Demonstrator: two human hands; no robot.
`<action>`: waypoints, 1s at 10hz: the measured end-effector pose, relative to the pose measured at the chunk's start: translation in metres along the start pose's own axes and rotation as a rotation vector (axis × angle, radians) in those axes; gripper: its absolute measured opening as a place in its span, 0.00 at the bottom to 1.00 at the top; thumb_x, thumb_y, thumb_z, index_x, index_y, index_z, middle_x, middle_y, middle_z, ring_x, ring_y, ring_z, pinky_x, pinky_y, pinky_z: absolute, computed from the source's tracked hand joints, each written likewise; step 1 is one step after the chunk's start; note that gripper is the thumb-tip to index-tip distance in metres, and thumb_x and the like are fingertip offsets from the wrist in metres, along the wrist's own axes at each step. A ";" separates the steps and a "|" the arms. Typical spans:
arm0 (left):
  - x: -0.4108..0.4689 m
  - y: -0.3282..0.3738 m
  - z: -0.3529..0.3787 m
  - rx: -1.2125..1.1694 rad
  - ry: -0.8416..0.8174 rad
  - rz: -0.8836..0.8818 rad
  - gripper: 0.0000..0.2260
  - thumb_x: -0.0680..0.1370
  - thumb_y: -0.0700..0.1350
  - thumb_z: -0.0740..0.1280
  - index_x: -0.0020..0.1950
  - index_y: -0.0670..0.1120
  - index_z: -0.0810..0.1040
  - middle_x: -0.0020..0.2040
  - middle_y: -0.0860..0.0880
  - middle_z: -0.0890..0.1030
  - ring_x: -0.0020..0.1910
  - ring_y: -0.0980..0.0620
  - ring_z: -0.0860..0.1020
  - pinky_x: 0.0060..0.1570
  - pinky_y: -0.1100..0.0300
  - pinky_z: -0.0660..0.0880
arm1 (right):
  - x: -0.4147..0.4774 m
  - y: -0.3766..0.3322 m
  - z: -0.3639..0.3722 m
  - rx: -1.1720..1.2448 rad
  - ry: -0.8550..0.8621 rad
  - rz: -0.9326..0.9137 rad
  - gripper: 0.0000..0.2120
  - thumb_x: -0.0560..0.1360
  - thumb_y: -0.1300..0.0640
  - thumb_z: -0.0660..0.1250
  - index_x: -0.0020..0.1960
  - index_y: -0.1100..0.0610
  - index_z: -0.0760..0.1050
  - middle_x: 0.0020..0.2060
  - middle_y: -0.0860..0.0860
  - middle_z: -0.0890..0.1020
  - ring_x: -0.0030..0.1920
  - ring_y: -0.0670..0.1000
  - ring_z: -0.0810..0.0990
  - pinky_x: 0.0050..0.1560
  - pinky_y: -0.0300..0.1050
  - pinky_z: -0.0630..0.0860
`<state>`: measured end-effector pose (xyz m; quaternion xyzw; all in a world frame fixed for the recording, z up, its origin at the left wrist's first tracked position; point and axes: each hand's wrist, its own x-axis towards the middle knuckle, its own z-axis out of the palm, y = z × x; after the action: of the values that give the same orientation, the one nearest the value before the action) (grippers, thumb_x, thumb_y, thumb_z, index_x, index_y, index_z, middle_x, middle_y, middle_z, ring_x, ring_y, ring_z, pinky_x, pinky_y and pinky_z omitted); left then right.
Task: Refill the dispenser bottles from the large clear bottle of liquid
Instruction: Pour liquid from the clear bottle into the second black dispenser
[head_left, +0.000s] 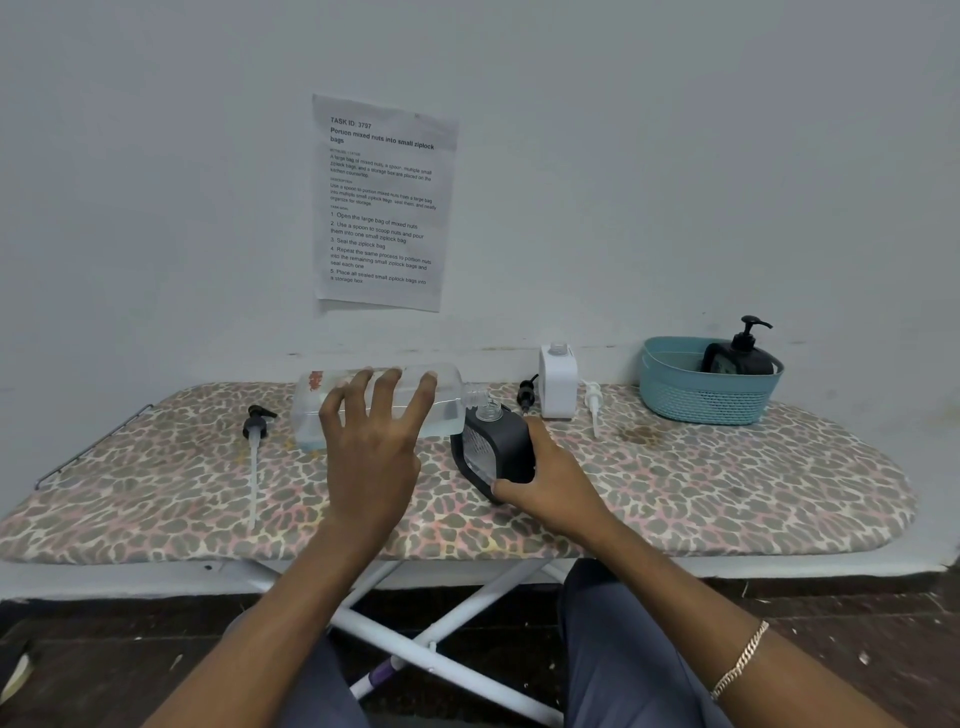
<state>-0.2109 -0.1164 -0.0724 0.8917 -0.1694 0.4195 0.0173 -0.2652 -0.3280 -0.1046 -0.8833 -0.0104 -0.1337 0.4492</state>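
Note:
My left hand (371, 441) grips the large clear bottle (311, 410), held on its side above the board with its open neck pointing right. The neck meets the open mouth of a black dispenser bottle (506, 441), which my right hand (550, 480) holds tilted on the ironing board (727, 499). A white dispenser bottle (558, 382) stands open behind it. One black pump head (255, 423) with a long tube lies at the left, a second black pump (526, 394) lies by the white bottle, and a white pump (593, 402) lies to its right.
A teal basket (701, 400) at the back right holds another black dispenser bottle (740, 353) with its pump on. A printed sheet (382, 202) hangs on the wall. The leopard-print board ends near my legs.

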 end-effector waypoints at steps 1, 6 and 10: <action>0.000 0.000 0.000 0.002 0.000 0.000 0.37 0.65 0.26 0.67 0.72 0.49 0.78 0.67 0.40 0.79 0.69 0.35 0.74 0.66 0.39 0.63 | 0.000 0.000 0.000 -0.002 0.002 0.001 0.29 0.73 0.53 0.76 0.68 0.42 0.65 0.54 0.42 0.81 0.49 0.39 0.81 0.42 0.33 0.78; 0.000 0.000 0.000 0.007 -0.005 0.001 0.37 0.64 0.27 0.67 0.72 0.49 0.78 0.67 0.41 0.79 0.69 0.35 0.74 0.67 0.39 0.63 | 0.001 0.001 0.001 -0.004 -0.005 0.011 0.30 0.73 0.53 0.76 0.70 0.44 0.65 0.55 0.42 0.81 0.50 0.40 0.80 0.45 0.36 0.78; 0.000 0.001 -0.001 0.006 -0.008 0.004 0.38 0.63 0.26 0.67 0.72 0.49 0.78 0.67 0.41 0.79 0.69 0.35 0.74 0.67 0.39 0.63 | 0.001 0.001 0.000 -0.002 0.001 0.011 0.30 0.73 0.53 0.76 0.69 0.42 0.65 0.54 0.41 0.81 0.50 0.40 0.81 0.46 0.38 0.79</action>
<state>-0.2114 -0.1169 -0.0719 0.8929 -0.1701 0.4166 0.0129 -0.2645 -0.3285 -0.1053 -0.8838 -0.0054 -0.1317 0.4489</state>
